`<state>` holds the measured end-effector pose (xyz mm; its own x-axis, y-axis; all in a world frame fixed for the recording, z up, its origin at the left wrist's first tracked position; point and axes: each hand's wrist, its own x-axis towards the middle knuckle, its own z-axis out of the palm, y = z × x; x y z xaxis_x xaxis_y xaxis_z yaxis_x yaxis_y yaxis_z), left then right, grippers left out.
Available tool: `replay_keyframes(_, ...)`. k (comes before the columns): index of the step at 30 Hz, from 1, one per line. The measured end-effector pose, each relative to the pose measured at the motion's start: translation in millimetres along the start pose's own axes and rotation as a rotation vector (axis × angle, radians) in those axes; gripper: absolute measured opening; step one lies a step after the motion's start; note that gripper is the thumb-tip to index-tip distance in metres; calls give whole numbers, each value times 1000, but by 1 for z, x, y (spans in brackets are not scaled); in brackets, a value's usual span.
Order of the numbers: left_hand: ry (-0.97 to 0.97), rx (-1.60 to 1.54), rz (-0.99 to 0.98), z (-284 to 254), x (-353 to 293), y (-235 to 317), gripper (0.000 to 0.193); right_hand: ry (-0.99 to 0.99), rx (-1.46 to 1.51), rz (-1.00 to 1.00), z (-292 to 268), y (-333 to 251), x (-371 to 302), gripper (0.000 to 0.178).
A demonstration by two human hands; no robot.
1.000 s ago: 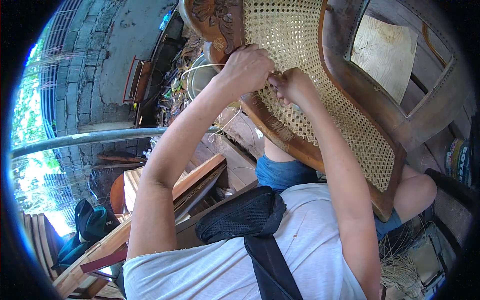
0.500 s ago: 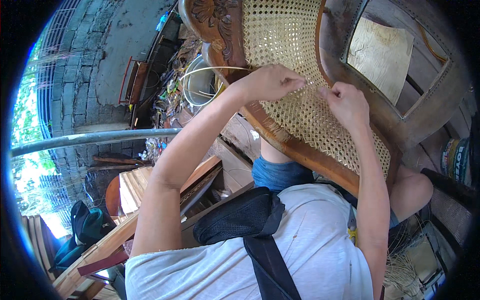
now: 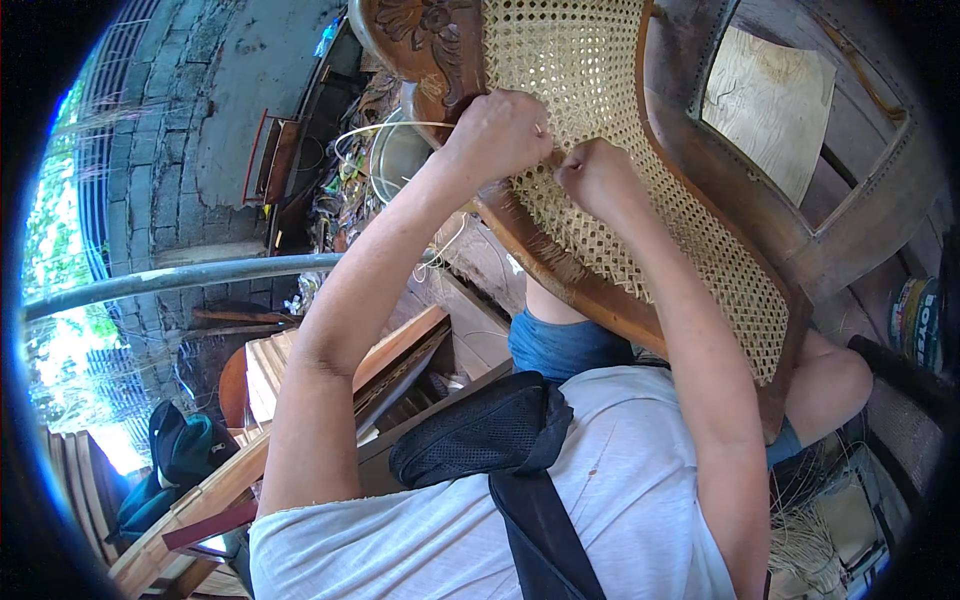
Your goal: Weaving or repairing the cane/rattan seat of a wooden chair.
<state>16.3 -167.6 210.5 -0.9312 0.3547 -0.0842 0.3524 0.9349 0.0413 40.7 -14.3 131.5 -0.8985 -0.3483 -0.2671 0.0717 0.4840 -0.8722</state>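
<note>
A carved brown wooden chair frame (image 3: 540,245) leans across my lap, its panel filled with woven cane webbing (image 3: 690,260). Over the panel's left edge, my left hand (image 3: 505,130) is closed in a pinch. A pale cane strand (image 3: 390,127) loops out to the left and passes out of sight behind that hand. My right hand (image 3: 605,178) is closed too, its thumb and forefinger pinched just above the webbing, almost touching the left fingertips. What lies between the right fingers is too small to make out.
A second chair frame (image 3: 860,220) with an open panel stands at right. A white bucket (image 3: 400,160) and litter lie beyond my left arm. A metal pipe (image 3: 180,280) crosses at left above wooden pieces (image 3: 270,375). A paint can (image 3: 915,320) sits far right.
Both hands have moved left across the webbing, the right one farther, and are now closer together. The cane strand's loop has shifted slightly left.
</note>
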Motion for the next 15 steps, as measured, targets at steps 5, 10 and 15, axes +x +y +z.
replay_keyframes(5, -15, 14, 74, 1, -2, -1, 18, 107, 36, -27, 13, -4, -1, 20)
replay_keyframes(10, -129, 166, 14, 2, -11, 16, 11, -58, 104, 127, -2, -5, -1, 31)
replay_keyframes(15, -85, 99, 100, 8, -12, 14, 9, -92, 1, 184, -16, 0, 2, 45)
